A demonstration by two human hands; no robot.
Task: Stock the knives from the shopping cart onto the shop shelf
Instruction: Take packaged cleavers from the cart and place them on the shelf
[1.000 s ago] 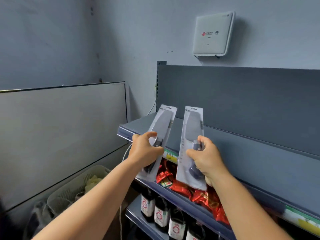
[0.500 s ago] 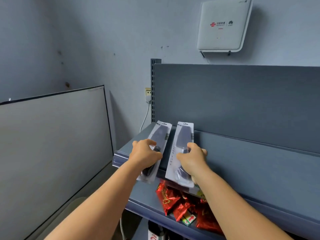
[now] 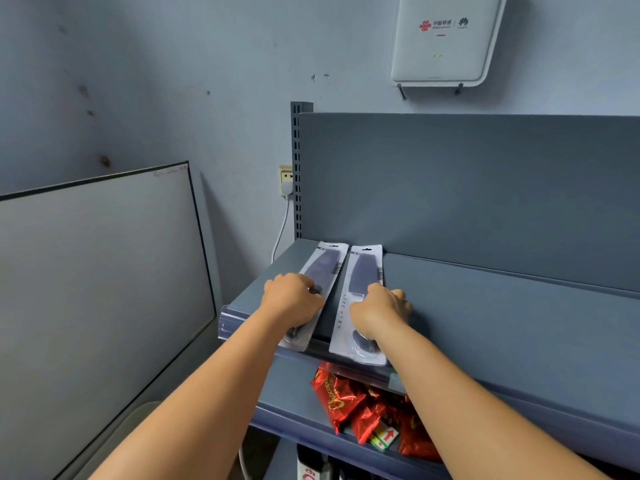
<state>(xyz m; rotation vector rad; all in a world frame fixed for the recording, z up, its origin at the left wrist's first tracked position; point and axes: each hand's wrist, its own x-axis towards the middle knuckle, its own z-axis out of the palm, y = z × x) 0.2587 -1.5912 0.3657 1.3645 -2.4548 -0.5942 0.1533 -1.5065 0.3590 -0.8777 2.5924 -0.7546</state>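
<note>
My left hand (image 3: 294, 299) and right hand (image 3: 379, 311) each grip a packaged knife, left knife (image 3: 323, 268), right knife (image 3: 362, 271), lying side by side on the top shelf (image 3: 502, 317); best push both flush to the back panel (image 3: 467, 188), then let go.

Left hand (image 3: 294, 301) hid the left knife (image 3: 320, 271) handle; right hand (image 3: 379, 311) covered the right knife (image 3: 363, 271) mid-section. Package print too small to read. Bottles (image 3: 308, 471) cut off at bottom edge.

Top grey shelf (image 3: 502, 323) carries two packaged knives (image 3: 360, 289) (side by side), tips against its back panel (image 3: 467, 188). Handle ends overhang its front edge.
</note>
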